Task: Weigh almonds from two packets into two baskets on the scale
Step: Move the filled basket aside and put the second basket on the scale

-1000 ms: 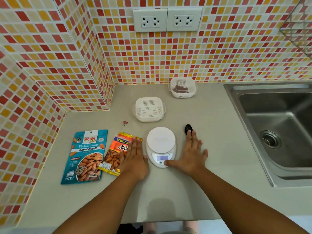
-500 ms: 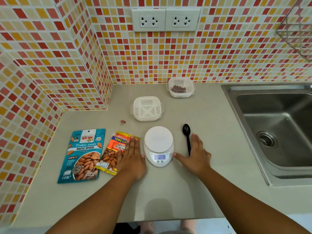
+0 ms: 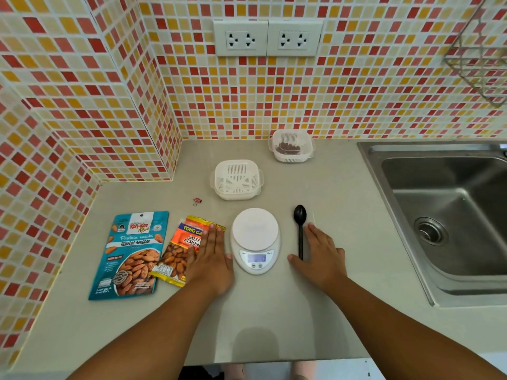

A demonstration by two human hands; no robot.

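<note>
At the far left of the smooth grey counter (image 3: 274, 311) we see two glossy foil packets lying flat: a teal packet (image 3: 131, 255), then an orange packet (image 3: 182, 250) touching it. Our left hand (image 3: 211, 263) lies flat, fingers straight and together, partly over the orange packet's right edge. A small pink clip (image 3: 197, 200) sits behind the packets. Between our hands stands one white plastic scale (image 3: 255, 239), its round platter bare and its display lit. Behind it we count two white slotted plastic baskets: the near basket (image 3: 236, 179) holds nothing, while the far basket (image 3: 291, 146), by the tiled wall, holds some brown almonds. One black plastic spoon (image 3: 300, 229) lies lengthwise just beside our right hand (image 3: 319, 256), which rests flat with fingers spread. A steel sink (image 3: 439, 215) lies at the far right.
</note>
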